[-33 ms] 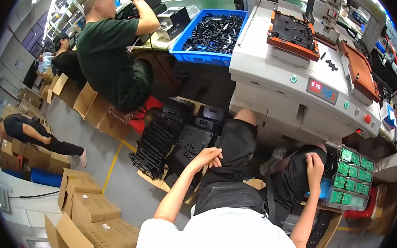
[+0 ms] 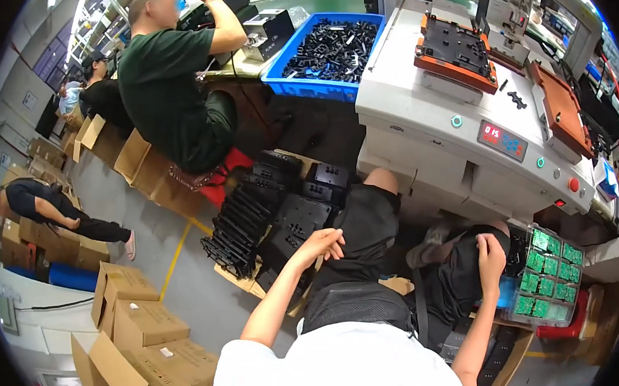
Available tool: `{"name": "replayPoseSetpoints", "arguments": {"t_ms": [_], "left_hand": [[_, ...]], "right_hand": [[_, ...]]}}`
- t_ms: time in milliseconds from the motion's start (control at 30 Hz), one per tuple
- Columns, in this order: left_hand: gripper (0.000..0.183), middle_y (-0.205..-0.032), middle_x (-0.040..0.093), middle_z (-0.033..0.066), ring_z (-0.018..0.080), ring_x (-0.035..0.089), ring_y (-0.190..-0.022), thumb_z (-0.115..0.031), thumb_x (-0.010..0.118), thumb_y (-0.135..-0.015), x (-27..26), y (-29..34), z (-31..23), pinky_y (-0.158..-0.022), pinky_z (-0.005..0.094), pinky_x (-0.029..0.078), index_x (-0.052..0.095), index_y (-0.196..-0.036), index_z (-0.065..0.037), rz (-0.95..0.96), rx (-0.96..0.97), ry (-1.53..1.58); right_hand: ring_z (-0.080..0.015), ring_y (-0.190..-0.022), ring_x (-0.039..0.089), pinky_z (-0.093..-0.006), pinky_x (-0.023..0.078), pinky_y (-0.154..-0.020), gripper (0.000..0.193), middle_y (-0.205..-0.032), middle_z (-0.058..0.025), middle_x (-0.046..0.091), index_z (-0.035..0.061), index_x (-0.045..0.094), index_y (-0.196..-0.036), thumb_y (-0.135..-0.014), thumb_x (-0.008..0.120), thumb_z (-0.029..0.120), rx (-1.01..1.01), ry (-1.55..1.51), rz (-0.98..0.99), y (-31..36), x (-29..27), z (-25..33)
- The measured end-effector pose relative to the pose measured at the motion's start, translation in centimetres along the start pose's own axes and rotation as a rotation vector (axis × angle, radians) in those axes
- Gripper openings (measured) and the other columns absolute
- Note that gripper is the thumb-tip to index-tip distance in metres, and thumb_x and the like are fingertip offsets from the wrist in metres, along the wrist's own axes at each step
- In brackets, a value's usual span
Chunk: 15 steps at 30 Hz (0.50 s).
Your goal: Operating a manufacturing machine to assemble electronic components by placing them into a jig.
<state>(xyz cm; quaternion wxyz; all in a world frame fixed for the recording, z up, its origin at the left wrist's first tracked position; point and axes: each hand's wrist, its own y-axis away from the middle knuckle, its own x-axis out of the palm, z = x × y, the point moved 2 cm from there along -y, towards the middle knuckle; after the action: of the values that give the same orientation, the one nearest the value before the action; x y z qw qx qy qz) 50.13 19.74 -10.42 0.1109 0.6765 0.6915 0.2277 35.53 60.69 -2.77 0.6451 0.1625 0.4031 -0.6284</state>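
My left hand (image 2: 320,245) rests on my left thigh, its fingers loosely bent and a little apart, with nothing visible in them. On my right knee lies my right hand (image 2: 491,263), back upward, fingers relaxed and no object showing. Ahead to the right stands a white machine (image 2: 419,122) with a lit control panel (image 2: 502,140). On its top, an orange fixture (image 2: 424,63) carries a black plastic panel (image 2: 455,45). A second orange fixture (image 2: 560,107) sits farther right, and a small black part (image 2: 517,101) lies between them.
Black plastic panels (image 2: 234,238) are stacked left of my legs. A blue bin (image 2: 313,89) holds many small black parts. Green circuit boards (image 2: 545,273) fill a tray at my right. Cardboard boxes (image 2: 150,322) stand left. A co-worker (image 2: 166,88) sits at the bench.
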Motion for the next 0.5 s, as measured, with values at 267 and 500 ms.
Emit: {"name": "replayPoseSetpoints", "arguments": {"t_ms": [267,500], "left_hand": [[0.024,-0.078,0.063,0.0039,0.0104,0.060,-0.065,-0.028,0.055,-0.095,-4.2,0.7,6.0,-0.058,0.0214,0.047,0.061,-0.097,-0.005,-0.692,0.120,0.112],[0.045,-0.111,0.056,0.0210,0.0354,0.054,-0.103,-0.024,0.069,-0.081,-8.6,4.6,11.5,-0.088,0.0428,0.043,0.050,-0.116,-0.003,-1.528,-0.245,-0.464]], "right_hand": [[-0.0278,-0.067,0.063,-0.0378,0.048,-0.061,0.016,-0.075,-0.0089,0.066,0.0091,0.067,-0.092,-0.092,0.057,0.021,0.019,0.193,-0.133,-0.9,4.8,-3.0],[-0.0282,-0.077,0.065,-0.0372,0.050,-0.067,0.017,-0.091,-0.0101,0.069,0.0091,0.069,-0.096,-0.090,0.060,0.021,-0.012,0.323,-0.203,-1.9,6.9,-4.0]]}}
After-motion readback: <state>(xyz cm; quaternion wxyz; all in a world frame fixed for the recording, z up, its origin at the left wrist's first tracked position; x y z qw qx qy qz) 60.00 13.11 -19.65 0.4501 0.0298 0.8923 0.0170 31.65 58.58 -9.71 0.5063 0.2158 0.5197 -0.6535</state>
